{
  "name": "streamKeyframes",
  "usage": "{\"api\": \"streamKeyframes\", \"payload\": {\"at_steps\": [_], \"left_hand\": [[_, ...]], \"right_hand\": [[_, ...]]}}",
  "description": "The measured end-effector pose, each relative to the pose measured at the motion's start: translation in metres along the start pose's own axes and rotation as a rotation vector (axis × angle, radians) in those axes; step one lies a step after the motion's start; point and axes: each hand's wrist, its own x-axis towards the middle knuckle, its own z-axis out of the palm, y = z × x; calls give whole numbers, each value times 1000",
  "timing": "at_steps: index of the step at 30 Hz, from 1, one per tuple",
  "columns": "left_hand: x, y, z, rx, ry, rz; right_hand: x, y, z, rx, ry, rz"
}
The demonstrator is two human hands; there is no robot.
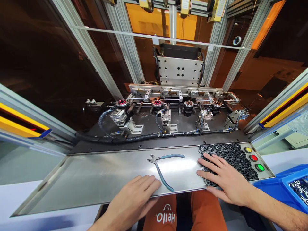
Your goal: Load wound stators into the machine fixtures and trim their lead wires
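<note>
My right hand [223,176] lies with fingers spread over the left side of a bed of black ring-shaped plastic parts [231,155]. The parts sit close together on the metal tray [101,170]. My left hand [141,192] rests on the tray's front edge, fingers lightly bent side by side; its thumb is partly hidden below the edge. Just right of its fingertips lie diagonal cutters [165,175] with blue-green handles spread apart and jaws pointing left. Neither hand grips the cutters.
Behind the tray stands a machine with several round fixtures [157,103] and small clamp units [166,117]. Yellow, red and green buttons [253,158] sit at the tray's right end. A blue bin [271,186] with black parts is at the right. Yellow sensor bars [21,123] flank the opening.
</note>
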Motion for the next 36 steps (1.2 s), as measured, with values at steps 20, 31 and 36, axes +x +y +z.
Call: {"api": "streamKeyframes", "payload": {"at_steps": [20,31,36], "left_hand": [[-1,-2,-1,23,7,38],[3,0,-3,24,1,30],[3,-1,-2,12,8,39]], "right_hand": [[1,0,-2,-14,-18,-3],[0,0,-1,45,-1,16],[1,0,-2,45,-2,15]]}}
